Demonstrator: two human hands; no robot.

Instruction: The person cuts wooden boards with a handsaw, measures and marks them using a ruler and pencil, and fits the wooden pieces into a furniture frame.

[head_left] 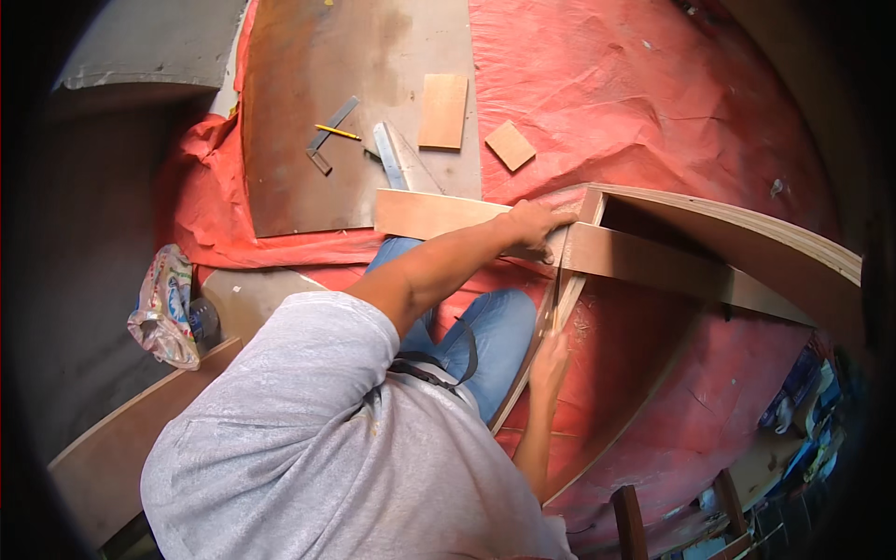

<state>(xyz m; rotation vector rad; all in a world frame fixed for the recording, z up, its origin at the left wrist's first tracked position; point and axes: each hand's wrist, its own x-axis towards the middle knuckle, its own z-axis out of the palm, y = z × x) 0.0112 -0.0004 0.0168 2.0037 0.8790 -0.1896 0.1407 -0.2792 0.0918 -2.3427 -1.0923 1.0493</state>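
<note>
My left hand (537, 227) is closed over a long light plywood strip (439, 215), where it meets the wooden frame (728, 215). The strip runs left across my knees, and a board (644, 257) continues to the right beyond the hand. Below it, my right hand (549, 359) is closed round the lower end of a thin tool (558, 303). Seen edge-on, the tool has a dark, narrow upper part pointing up toward the board beside my left hand; its exact kind cannot be made out.
On a brown sheet (308, 196) lie a try square (336, 126), a yellow pencil (338, 132), a handsaw (401, 154) and a plywood piece (443, 110). A smaller block (511, 146) rests on the red tarp (597, 93). At left are a plastic bag (166, 308) and a long board (140, 429).
</note>
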